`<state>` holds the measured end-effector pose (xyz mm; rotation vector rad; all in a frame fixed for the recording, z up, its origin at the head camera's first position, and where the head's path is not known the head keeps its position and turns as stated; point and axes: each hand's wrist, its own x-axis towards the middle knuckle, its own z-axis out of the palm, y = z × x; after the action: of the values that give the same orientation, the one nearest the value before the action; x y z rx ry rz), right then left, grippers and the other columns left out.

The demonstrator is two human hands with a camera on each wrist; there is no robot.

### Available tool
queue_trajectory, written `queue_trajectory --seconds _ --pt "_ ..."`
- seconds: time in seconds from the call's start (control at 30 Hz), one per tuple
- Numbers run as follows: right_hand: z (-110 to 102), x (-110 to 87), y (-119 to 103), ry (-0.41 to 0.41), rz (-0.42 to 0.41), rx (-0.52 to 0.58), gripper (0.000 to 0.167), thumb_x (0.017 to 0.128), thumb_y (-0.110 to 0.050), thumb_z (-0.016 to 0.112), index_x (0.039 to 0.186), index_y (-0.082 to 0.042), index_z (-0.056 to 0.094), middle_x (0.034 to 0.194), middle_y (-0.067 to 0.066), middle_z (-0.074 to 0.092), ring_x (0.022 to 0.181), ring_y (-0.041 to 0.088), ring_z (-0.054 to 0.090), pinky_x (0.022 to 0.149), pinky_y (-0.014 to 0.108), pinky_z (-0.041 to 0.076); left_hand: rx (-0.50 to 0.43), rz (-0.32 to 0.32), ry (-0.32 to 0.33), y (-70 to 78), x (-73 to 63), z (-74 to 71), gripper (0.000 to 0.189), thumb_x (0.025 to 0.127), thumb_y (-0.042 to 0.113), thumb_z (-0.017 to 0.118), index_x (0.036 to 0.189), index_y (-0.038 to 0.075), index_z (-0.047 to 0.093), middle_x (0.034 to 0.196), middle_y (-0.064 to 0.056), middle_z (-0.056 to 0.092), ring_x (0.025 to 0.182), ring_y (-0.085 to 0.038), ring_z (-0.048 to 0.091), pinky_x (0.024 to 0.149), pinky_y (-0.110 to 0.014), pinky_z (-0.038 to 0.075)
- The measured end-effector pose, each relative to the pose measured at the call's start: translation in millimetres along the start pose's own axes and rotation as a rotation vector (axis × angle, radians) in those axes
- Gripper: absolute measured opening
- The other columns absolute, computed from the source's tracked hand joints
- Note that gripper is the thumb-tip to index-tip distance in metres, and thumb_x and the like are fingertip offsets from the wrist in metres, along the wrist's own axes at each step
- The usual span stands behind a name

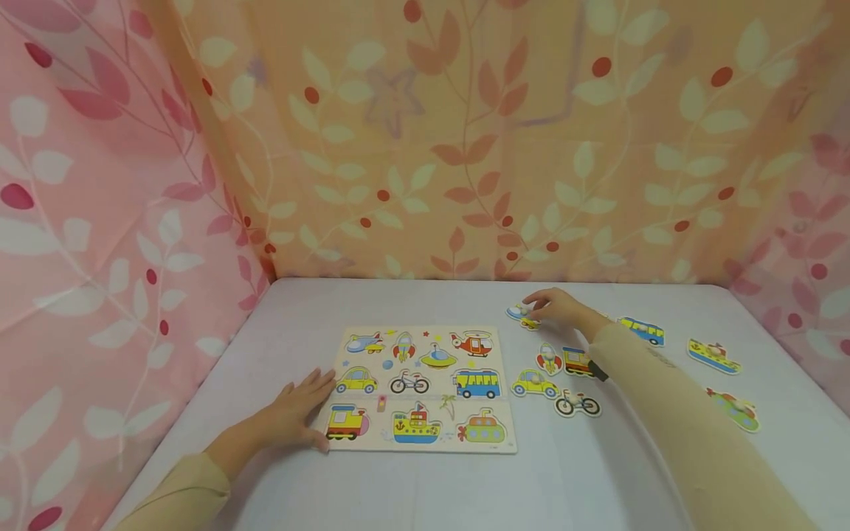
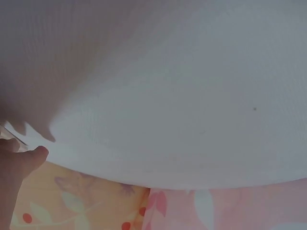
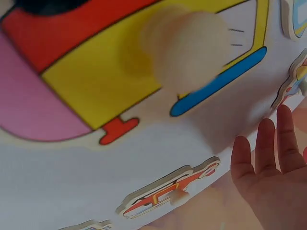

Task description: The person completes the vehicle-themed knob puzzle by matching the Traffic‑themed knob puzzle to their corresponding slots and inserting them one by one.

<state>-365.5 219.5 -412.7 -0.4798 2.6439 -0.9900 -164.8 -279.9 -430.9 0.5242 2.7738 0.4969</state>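
At the back of the table, my right hand [image 1: 554, 306] pinches the knob of a wooden airplane puzzle piece [image 1: 516, 313] between thumb and index finger. In the right wrist view its other fingers [image 3: 265, 143] stretch out beside the airplane piece [image 3: 292, 84]. My left hand [image 1: 299, 409] lies with fingers spread along the left edge of the puzzle board [image 1: 425, 442], its thumb near the lower left corner. Pictures of vehicles fill the board. Below the right forearm lies a train piece [image 1: 576, 361], seen large with its knob in the right wrist view.
A rocket piece [image 1: 548, 358], a car piece [image 1: 531, 385] and a bicycle piece [image 1: 579, 404] lie right of the board. Farther right are a bus piece [image 1: 643, 331], a ship piece [image 1: 713, 356] and a submarine piece [image 1: 733, 410]. A helicopter piece [image 3: 168, 194] shows in the right wrist view. Patterned curtains [image 1: 425, 147] surround the table.
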Motion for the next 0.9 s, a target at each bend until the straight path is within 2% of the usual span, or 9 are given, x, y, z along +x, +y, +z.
queue_trajectory --seconds 0.13,0.27,0.5,0.67,0.9 --pt "4 9.8 -3 -0.041 0.114 -0.013 0.042 0.091 -0.017 0.068 0.128 0.002 0.059 0.106 0.017 0.057 0.094 0.029 0.052 0.083 0.039 0.044 0.021 -0.014 -0.006 0.9 0.6 -1.4 0.114 0.063 0.055 0.083 0.149 -0.001 0.033 0.159 -0.016 0.022 0.145 -0.042 0.008 0.107 -0.071 0.006" --pt "6 16.3 -2 -0.031 0.145 -0.031 0.037 0.088 -0.015 0.07 0.121 0.0 0.063 0.102 0.014 0.057 0.091 0.027 0.052 0.08 0.036 0.044 0.047 -0.018 -0.011 2.7 2.6 -4.0 0.115 0.063 0.057 0.082 0.15 0.0 0.032 0.159 -0.015 0.022 0.146 -0.04 0.01 0.108 -0.07 0.006" --pt "10 19.5 -4 0.006 0.111 -0.06 0.033 0.084 -0.011 0.073 0.113 0.003 0.065 0.1 0.015 0.055 0.088 0.026 0.051 0.08 0.036 0.044 0.057 -0.024 -0.042 4.0 3.1 -6.3 0.122 0.06 0.061 0.082 0.151 -0.001 0.029 0.16 -0.016 0.019 0.146 -0.04 0.009 0.108 -0.07 0.006" --pt "10 19.2 -7 0.001 0.141 -0.053 0.031 0.085 -0.01 0.073 0.113 0.003 0.065 0.098 0.014 0.057 0.085 0.024 0.053 0.076 0.033 0.045 0.026 -0.028 -0.086 3.5 2.1 -5.2 0.129 0.057 0.062 0.083 0.152 -0.002 0.023 0.16 -0.018 0.013 0.146 -0.04 0.005 0.109 -0.069 0.004" --pt "10 20.8 -4 0.021 0.144 -0.052 0.024 0.087 -0.012 0.071 0.105 0.003 0.066 0.09 0.011 0.061 0.081 0.023 0.054 0.073 0.032 0.044 0.065 -0.015 -0.072 2.9 4.7 -3.7 0.127 0.059 0.065 0.08 0.151 -0.003 0.025 0.16 -0.018 0.015 0.147 -0.039 0.006 0.109 -0.069 0.006"
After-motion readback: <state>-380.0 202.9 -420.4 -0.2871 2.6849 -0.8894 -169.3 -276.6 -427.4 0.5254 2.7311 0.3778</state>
